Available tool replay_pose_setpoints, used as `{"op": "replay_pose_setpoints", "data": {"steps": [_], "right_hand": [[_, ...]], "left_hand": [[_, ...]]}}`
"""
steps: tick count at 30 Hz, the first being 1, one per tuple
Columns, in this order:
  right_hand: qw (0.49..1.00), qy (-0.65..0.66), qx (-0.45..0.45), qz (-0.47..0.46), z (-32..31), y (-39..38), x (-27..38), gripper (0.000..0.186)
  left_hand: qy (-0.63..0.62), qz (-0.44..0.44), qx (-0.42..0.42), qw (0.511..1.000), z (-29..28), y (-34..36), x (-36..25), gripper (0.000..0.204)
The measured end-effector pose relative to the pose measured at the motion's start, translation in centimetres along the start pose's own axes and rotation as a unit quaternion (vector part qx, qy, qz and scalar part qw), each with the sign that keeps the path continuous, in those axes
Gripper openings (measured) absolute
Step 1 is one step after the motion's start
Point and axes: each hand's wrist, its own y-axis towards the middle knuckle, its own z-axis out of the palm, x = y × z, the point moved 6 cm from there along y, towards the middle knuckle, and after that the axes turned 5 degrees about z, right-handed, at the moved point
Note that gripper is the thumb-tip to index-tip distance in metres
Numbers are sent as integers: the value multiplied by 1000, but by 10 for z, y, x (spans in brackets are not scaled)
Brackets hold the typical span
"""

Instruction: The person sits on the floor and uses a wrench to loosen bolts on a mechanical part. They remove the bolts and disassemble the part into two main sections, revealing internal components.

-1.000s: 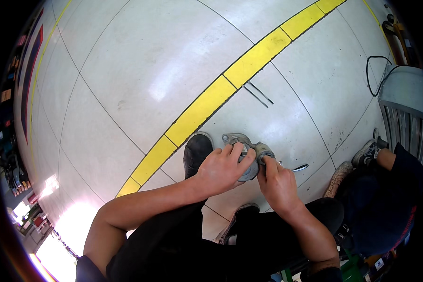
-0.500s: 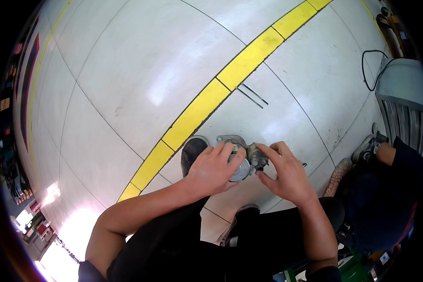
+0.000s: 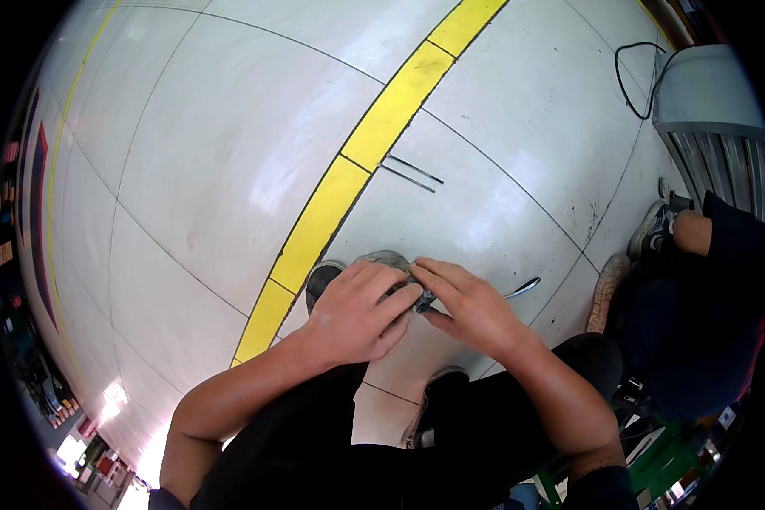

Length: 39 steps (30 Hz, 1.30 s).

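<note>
Low in front of me, a grey metal starter motor (image 3: 388,257) is largely covered by my hands; its flange shows beyond my fingers. My left hand (image 3: 355,313) lies over its body from the left, fingers curled round it. From the right, my right hand (image 3: 470,308) grips its smaller side part between thumb and fingers. Where the fingertips meet the metal is partly hidden. To the right of my right hand, a shiny metal hand tool (image 3: 525,287) lies on the floor. Two long thin metal rods (image 3: 413,169) lie side by side farther ahead.
A yellow floor line (image 3: 361,136) runs diagonally past the rods. My dark shoe (image 3: 321,279) is just left of the starter motor. At right, another person in dark clothes (image 3: 684,331) sits close by, near a grey metal cabinet (image 3: 710,93) with a black cable (image 3: 620,81).
The view has shifted, and the shiny hand tool now shows beside my right hand. My hands have come closer together, covering more of the starter motor.
</note>
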Motion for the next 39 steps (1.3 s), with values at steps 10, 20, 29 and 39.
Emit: {"op": "replay_pose_setpoints", "data": {"steps": [10, 20, 29, 39], "right_hand": [[999, -52, 10, -9, 4, 2, 13, 70], [997, -72, -1, -11, 6, 2, 18, 70], [998, -68, 1, 8, 9, 0, 18, 73], [997, -74, -11, 1, 10, -1, 19, 74]], "left_hand": [[22, -74, 49, 996, 1, 5, -4, 31], [61, -23, 69, 995, 2, 2, -2, 24], [109, 36, 41, 992, 1, 1, -1, 22], [38, -37, 21, 998, -4, 4, 2, 12]]}}
